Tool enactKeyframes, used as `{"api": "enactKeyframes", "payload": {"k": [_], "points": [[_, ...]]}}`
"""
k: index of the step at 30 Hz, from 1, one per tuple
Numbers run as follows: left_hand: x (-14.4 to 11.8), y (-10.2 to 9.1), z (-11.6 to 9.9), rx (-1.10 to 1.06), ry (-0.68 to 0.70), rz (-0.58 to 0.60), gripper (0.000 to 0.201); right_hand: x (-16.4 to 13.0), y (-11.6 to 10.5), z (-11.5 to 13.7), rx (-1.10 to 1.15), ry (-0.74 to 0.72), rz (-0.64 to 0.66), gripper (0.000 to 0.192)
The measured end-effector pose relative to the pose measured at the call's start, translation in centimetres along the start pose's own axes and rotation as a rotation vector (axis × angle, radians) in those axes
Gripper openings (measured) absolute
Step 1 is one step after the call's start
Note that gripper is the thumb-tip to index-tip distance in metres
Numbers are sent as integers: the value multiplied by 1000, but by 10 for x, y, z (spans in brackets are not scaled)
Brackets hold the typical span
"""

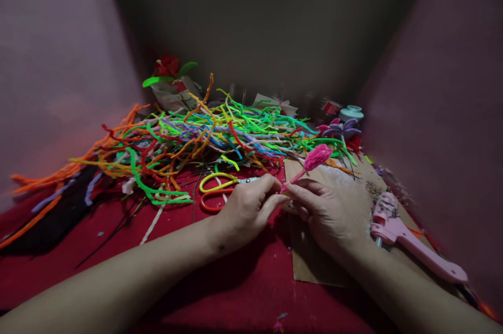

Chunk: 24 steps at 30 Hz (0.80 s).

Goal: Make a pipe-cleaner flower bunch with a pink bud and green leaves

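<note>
A pink fuzzy pipe-cleaner flower [317, 156] with a thin pink stem tilts up to the right between my hands. My left hand [251, 199] is closed, its thumb and forefinger pinching the lower end of the stem. Just right of it, my right hand [320, 208] also pinches the stem, a little below the bud. The fingertips of both hands nearly meet, and the very end of the stem is hidden among them. Scissors [214, 193] with yellow and red handles lie behind my left hand, their blades partly covered by it.
A big heap of coloured pipe cleaners [204, 135] spreads across the back. Cardboard [310, 263] lies under my right hand. A pink glue gun [408, 240] rests at the right, near a purple flower [341, 129] and a teal-lidded jar [351, 112]. Red cloth [220, 292] covers the table.
</note>
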State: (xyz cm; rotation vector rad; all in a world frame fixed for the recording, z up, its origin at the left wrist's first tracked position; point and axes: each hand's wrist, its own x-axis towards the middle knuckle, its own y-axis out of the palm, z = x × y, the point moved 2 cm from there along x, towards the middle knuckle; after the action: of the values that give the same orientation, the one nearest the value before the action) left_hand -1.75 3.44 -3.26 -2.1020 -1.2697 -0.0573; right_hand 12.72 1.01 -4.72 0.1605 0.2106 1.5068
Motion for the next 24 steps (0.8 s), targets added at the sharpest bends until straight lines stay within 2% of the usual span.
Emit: {"api": "enactKeyframes", "payload": {"k": [2, 4, 11, 17, 22, 24], "points": [[-3, 1, 1, 127, 115, -45, 14, -2, 1, 1, -42, -10, 19, 18], [-4, 1, 1, 137, 128, -65, 15, -3, 3, 2, -62, -14, 29, 17], [4, -2, -2, -144, -145, -20, 14, -3, 6, 0, 26, 36, -4, 12], [4, 4, -2, -604, -425, 79, 16, -2, 4, -2, 68, 39, 28, 12], [2, 5, 1, -894, -514, 160, 17, -2, 2, -3, 43, 5, 100, 12], [2, 4, 3, -986, -534, 236, 16, -2, 2, -3, 21, -10, 111, 11]]}}
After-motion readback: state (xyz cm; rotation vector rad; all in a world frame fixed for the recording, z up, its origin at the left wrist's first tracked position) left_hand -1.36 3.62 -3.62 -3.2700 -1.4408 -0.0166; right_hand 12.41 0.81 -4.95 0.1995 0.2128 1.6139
